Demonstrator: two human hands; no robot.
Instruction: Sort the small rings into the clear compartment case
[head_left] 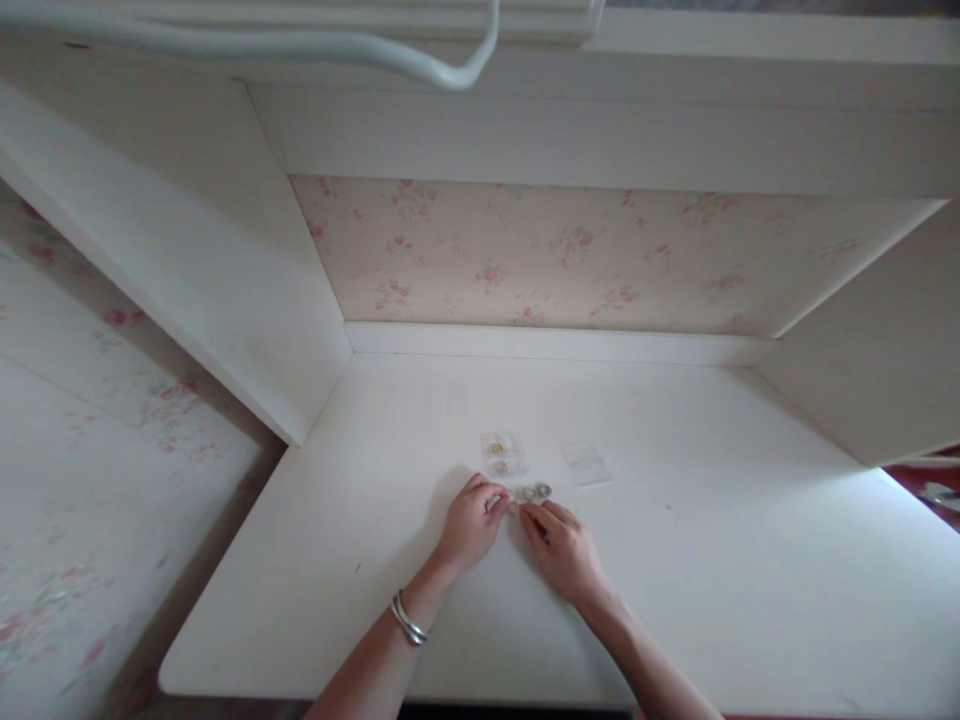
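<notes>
White desk (712, 560), centre: left hand (471, 522) and right hand (564, 548) meet fingertip to fingertip, pinching a small clear packet of ring-shaped metal pieces (534, 492) at 12 o'clock, steadied flat; two clear packets (502, 454) (586, 464) lie just beyond, at 12 and 1 o'clock.

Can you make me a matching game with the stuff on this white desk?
Things:
1. Bangle
2. Clear packet with coins inside
3. Empty-looking clear packet
4. Small round silvery pieces

Places:
A. Lying alone, to the right of the others
B. On the left wrist
C. Right at the fingertips of both hands
D. Just beyond the left hand, further back on the desk

Pairs: 1-B, 2-D, 3-A, 4-C

The right hand touches the desk beside the pieces.
</notes>
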